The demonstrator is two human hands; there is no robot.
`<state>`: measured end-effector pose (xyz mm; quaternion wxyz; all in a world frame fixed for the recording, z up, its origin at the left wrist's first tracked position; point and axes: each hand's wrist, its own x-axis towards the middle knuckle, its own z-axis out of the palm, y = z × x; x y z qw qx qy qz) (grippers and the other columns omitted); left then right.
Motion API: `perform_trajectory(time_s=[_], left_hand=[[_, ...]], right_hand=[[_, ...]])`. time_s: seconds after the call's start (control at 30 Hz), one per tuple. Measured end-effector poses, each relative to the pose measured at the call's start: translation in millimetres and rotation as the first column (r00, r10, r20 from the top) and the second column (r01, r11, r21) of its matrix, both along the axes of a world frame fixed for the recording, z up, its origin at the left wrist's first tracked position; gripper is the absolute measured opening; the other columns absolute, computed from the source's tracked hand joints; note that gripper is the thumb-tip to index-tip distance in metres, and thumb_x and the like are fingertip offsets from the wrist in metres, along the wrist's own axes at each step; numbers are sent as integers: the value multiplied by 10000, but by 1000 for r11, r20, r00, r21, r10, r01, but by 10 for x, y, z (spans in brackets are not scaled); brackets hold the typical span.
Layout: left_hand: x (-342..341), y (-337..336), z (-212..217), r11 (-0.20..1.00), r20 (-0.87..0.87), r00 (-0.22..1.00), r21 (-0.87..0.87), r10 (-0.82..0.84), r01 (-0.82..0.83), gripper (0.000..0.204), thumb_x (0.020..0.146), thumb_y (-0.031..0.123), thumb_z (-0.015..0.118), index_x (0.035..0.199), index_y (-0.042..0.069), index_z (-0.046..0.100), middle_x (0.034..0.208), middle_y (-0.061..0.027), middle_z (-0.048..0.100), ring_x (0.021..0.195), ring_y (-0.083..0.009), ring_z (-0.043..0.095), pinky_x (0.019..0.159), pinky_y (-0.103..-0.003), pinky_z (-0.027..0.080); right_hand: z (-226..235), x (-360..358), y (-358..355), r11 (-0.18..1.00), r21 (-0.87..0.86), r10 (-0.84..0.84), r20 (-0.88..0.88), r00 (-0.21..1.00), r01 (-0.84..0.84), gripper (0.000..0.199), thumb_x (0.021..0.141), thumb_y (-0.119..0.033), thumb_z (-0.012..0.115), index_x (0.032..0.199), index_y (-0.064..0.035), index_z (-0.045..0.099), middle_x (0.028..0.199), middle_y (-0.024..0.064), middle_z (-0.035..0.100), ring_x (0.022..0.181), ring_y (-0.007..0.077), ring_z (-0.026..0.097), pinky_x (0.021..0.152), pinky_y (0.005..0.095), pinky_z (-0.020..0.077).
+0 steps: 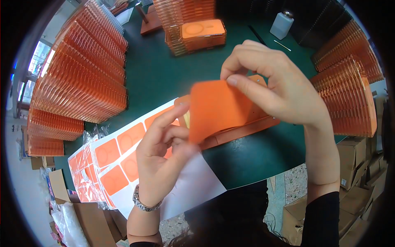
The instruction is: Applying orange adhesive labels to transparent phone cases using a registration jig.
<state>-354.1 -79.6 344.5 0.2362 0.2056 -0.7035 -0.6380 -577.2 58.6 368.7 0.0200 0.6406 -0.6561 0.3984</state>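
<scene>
A thin, flat orange sheet with rounded corners (214,103) is held tilted above the bench. My right hand (271,78) pinches its upper right edge between thumb and fingers. On the sheet's left side, my left hand (162,152) has its index finger and thumb apart near the edge; the thumb is blurred and any contact is unclear. Beneath the sheet lies an orange block-like holder (234,133), mostly hidden. Under my left forearm, white sheets of orange rounded-square stickers (108,152) are spread out, some in clear plastic.
Tall stacks of orange clear-edged cases stand at left (78,70) and right (345,99). At the back is a smaller case stack (203,33), with a white bottle (282,24) and cotton swab (282,45) to its right. Cardboard boxes (349,197) sit below the green table (160,70).
</scene>
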Motion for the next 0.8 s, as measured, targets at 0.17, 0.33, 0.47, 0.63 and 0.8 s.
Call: perform_trajectory(time_s=[0.17, 0.33, 0.47, 0.63, 0.8], left_hand=[[-344, -472, -173, 973, -23, 978, -109, -208, 204, 590, 969, 144, 698, 1480, -25, 456, 899, -46, 701, 783, -58, 603, 662, -200, 417], [-775, -1180, -291, 880, 58, 994, -473, 93, -55, 421, 998, 206, 668, 1374, 29, 599, 919, -43, 693, 828, -88, 614, 698, -235, 453], [-1207, -1465, -466, 617, 35, 996, -787, 88, -27, 351, 978, 227, 681, 1302, 91, 671, 1109, -92, 663, 1023, -164, 607, 786, -292, 493], [-1561, -1551, -621, 388, 55, 998, -921, 16, 45, 356, 954, 255, 702, 1289, 136, 682, 1270, -157, 617, 1164, -303, 569, 944, -384, 494], [-1680, -1637, -728, 368, 141, 990, -921, 3, 130, 248, 912, 241, 739, 1121, 108, 732, 1316, -182, 601, 1254, -357, 544, 1063, -451, 431]], right_hand=[[-140, -447, 111, 949, 285, -97, -140, 985, 134, 91, 894, -79, 586, 923, -33, 658, 930, 138, 632, 988, 318, 605, 898, 418, 500], [-190, -364, -22, 915, 384, -59, -174, 983, 123, 106, 861, -45, 563, 855, -21, 666, 916, 136, 638, 992, 314, 604, 907, 423, 492], [-246, -331, -28, 898, 421, -51, -181, 982, 124, 114, 848, -40, 567, 818, -19, 676, 900, 133, 640, 1003, 311, 601, 930, 415, 477], [-305, -271, 10, 883, 443, -73, -189, 979, 151, 93, 828, -44, 596, 828, -16, 685, 893, 127, 646, 1001, 308, 608, 928, 406, 472], [-438, -182, 40, 935, 310, -67, -314, 947, 169, 67, 788, -44, 644, 835, 0, 663, 847, 119, 667, 931, 286, 638, 829, 379, 505]])
